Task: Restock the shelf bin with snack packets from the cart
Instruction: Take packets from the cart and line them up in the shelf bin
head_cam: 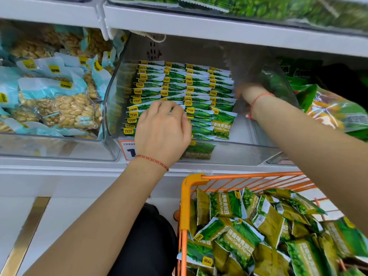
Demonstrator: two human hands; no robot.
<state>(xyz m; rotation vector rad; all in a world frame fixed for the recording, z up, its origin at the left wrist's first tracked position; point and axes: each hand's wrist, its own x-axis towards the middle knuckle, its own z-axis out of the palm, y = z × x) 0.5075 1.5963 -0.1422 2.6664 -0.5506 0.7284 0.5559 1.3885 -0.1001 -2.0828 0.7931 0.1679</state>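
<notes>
From the head camera, the left hand (163, 132) reaches into the clear shelf bin (235, 150), back upward, fingers curled down onto the near rows of green pea packets (191, 90) standing in tidy files; whether it pinches one I cannot tell. A red string bracelet (152, 161) circles its wrist. The right hand (246, 92) is blurred, stretched to the bin's far right side past the last file of packets; its fingers are hidden, so its grip cannot be read. A red cord (256, 100) sits on that wrist.

Near and right, the orange wire cart (188, 196) holds a loose heap of the same packets (239, 240). To the left, a neighbouring bin holds pale blue nut bags (59, 104). White shelving (219, 28) runs above, with more green bags (249, 6) on top.
</notes>
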